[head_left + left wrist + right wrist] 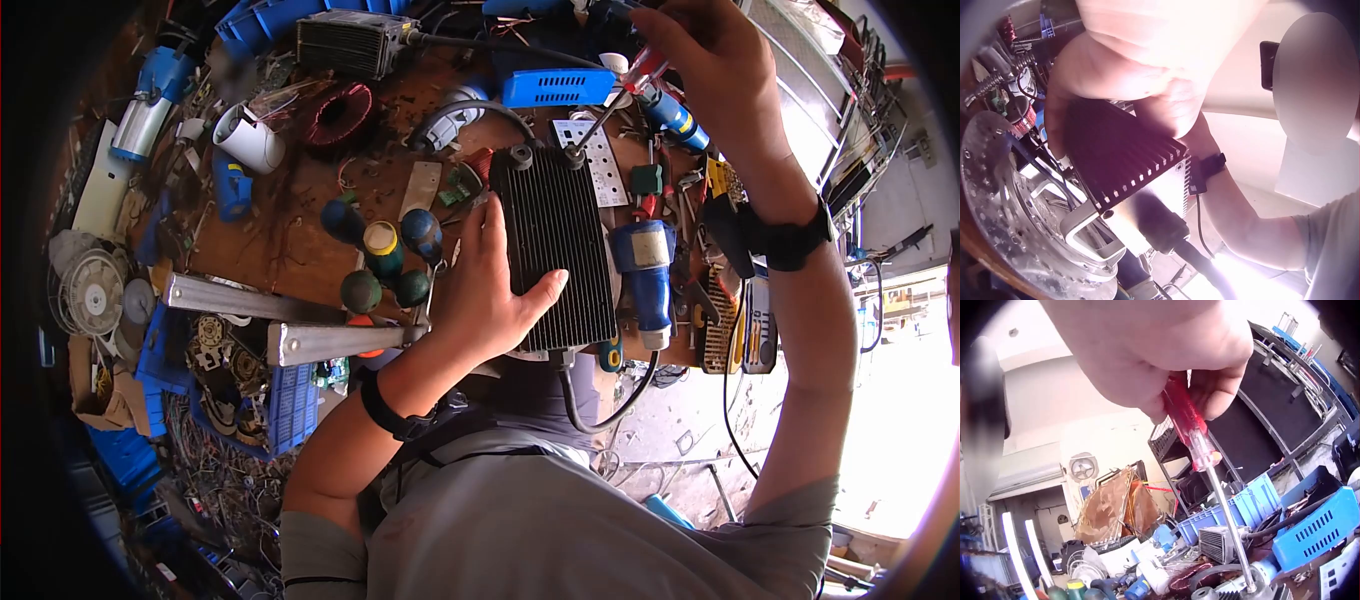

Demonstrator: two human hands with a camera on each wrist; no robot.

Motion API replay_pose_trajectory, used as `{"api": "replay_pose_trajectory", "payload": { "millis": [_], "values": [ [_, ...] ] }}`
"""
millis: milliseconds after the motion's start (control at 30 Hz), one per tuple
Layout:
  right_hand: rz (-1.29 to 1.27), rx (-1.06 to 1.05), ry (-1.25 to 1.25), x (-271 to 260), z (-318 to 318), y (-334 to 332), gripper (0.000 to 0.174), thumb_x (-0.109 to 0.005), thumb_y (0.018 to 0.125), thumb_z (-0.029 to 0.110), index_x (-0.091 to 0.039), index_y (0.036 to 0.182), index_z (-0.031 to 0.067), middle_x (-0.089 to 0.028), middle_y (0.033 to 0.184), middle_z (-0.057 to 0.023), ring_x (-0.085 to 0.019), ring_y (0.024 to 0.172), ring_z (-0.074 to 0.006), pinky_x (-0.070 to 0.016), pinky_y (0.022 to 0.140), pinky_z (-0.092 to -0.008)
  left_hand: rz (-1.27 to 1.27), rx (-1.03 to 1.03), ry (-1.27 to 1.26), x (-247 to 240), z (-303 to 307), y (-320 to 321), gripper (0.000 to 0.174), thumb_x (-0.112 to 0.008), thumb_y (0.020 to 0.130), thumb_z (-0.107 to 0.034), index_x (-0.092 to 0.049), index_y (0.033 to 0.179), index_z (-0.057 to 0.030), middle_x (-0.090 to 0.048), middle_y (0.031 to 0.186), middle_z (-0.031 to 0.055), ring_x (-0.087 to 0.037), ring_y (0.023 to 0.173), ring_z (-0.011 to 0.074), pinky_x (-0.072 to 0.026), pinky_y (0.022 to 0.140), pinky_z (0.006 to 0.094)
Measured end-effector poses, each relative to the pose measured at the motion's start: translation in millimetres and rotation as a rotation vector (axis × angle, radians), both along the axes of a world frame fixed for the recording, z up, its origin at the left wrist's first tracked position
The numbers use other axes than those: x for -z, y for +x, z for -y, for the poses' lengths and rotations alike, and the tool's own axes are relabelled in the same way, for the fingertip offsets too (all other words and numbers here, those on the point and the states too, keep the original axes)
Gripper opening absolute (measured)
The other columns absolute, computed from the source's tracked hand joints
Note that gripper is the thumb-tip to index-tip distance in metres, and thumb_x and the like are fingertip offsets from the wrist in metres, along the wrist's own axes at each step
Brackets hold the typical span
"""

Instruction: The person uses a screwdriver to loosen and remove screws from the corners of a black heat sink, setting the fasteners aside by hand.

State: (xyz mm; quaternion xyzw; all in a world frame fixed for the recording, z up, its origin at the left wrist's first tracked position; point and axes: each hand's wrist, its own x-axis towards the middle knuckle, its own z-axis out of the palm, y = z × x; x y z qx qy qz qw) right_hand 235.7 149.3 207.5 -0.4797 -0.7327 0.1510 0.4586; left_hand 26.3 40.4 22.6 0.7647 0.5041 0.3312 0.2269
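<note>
A black finned metal box (572, 240) lies on the workbench in front of the person. My left hand (487, 300) grips it, with the thumb over the fins and the fingers along its left side. In the left wrist view, the box's end (1135, 215) shows a thick cable gland. My right hand (722, 70) holds a screwdriver (1185, 419) by its red, clear-ended handle. The steel shaft (1227, 512) slants down, its tip at a round fitting (574, 155) on the far end of the box. A second round fitting (521, 156) sits beside it.
A blue plug (642, 265) lies right of the box, its cable looping at the bench's front. Several screwdriver handles (383, 245) and metal legs (340, 343) stand at left. Behind are a blue vented cover (558, 88), another finned box (350, 45) and a perforated plate (598, 165).
</note>
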Motion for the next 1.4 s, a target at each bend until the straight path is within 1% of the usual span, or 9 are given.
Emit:
{"api": "replay_pose_trajectory", "payload": {
  "millis": [267, 700, 767, 800, 867, 967, 1100, 1133, 1400],
  "values": [
    [-0.450, -0.476, -0.096, 8, -6, 3, 0.020, -0.069, 0.094, 0.006, -0.059, 0.109, -0.0041, -0.071, 0.103, -0.0173, -0.070, 0.081, -0.0156, -0.0574, 0.069, -0.0266, -0.007, 0.005, -0.017, -2, 0, 1, 0.104, -0.070, 0.088, -0.051, -0.015, 0.152, 0.0103, -0.027, 0.151, 0.0338, -0.043, 0.134, 0.0490, -0.0488, 0.101, 0.0480],
    [-0.285, -0.185, -0.061, 8, -2, -15, 0.031, -0.067, 0.095, 0.003, -0.057, 0.122, -0.0078, -0.068, 0.096, -0.0124, -0.066, 0.074, -0.0140, -0.0550, 0.062, -0.0246, 0.023, 0.031, -0.068, -9, 0, 1, 0.105, -0.070, 0.089, -0.049, -0.014, 0.151, 0.0136, -0.026, 0.151, 0.0362, -0.036, 0.138, 0.0497, -0.0402, 0.110, 0.0483],
    [-0.699, -1.109, 0.242, 26, -30, -18, 0.025, -0.068, 0.095, 0.002, -0.058, 0.116, -0.0069, -0.068, 0.089, -0.0094, -0.064, 0.070, -0.0126, -0.0545, 0.061, -0.0244, 0.025, 0.031, -0.090, -10, 0, 2, 0.104, -0.070, 0.089, -0.049, -0.014, 0.151, 0.0137, -0.026, 0.151, 0.0363, -0.036, 0.138, 0.0499, -0.0391, 0.111, 0.0484],
    [-0.702, -1.109, 0.242, 27, -25, -12, 0.025, -0.068, 0.095, 0.002, -0.058, 0.116, -0.0069, -0.068, 0.089, -0.0094, -0.064, 0.070, -0.0126, -0.0545, 0.061, -0.0244, 0.034, 0.032, -0.089, -10, -1, 2, 0.104, -0.070, 0.089, -0.049, -0.014, 0.151, 0.0137, -0.026, 0.151, 0.0362, -0.035, 0.139, 0.0498, -0.0378, 0.112, 0.0483],
    [-0.479, -0.440, -0.028, 14, 3, -11, 0.021, -0.069, 0.094, 0.001, -0.059, 0.111, -0.0058, -0.069, 0.088, -0.0078, -0.063, 0.070, -0.0119, -0.0546, 0.063, -0.0246, 0.039, 0.036, -0.091, -9, 0, 2, 0.104, -0.070, 0.089, -0.049, -0.014, 0.151, 0.0137, -0.026, 0.151, 0.0361, -0.035, 0.139, 0.0496, -0.0365, 0.113, 0.0483],
    [-0.234, -0.301, 0.091, 16, 0, -9, 0.020, -0.069, 0.093, 0.000, -0.059, 0.110, -0.0057, -0.069, 0.088, -0.0079, -0.064, 0.072, -0.0115, -0.0549, 0.065, -0.0251, 0.046, 0.039, -0.095, -10, -1, 2, 0.104, -0.070, 0.089, -0.049, -0.014, 0.151, 0.0135, -0.026, 0.152, 0.0358, -0.034, 0.140, 0.0490, -0.0352, 0.114, 0.0480],
    [-0.050, -0.291, 0.252, 18, -14, 2, 0.022, -0.066, 0.095, 0.012, -0.068, 0.115, 0.0002, -0.073, 0.086, -0.0074, -0.064, 0.061, -0.0087, -0.0524, 0.057, -0.0240, 0.024, 0.036, -0.093, -9, -1, 1, 0.104, -0.070, 0.089, -0.049, -0.014, 0.152, 0.0128, -0.026, 0.152, 0.0353, -0.034, 0.140, 0.0483, -0.0355, 0.114, 0.0478],
    [-0.387, -0.285, -0.087, -1, 6, -12, 0.023, -0.069, 0.093, 0.000, -0.059, 0.113, -0.0063, -0.070, 0.090, -0.0097, -0.065, 0.074, -0.0118, -0.0562, 0.067, -0.0273, 0.028, 0.036, -0.088, -10, -1, 2, 0.104, -0.070, 0.089, -0.049, -0.014, 0.152, 0.0127, -0.026, 0.152, 0.0351, -0.034, 0.140, 0.0482, -0.0355, 0.114, 0.0479],
    [-0.454, -0.424, -0.007, 20, -7, -8, 0.024, -0.071, 0.092, -0.001, -0.059, 0.112, -0.0053, -0.070, 0.087, -0.0088, -0.065, 0.071, -0.0110, -0.0559, 0.063, -0.0256, 0.038, 0.041, -0.095, -10, -1, 1, 0.105, -0.069, 0.089, -0.051, -0.014, 0.152, 0.0126, -0.025, 0.152, 0.0353, -0.034, 0.140, 0.0488, -0.0356, 0.113, 0.0485]
  ]
}}
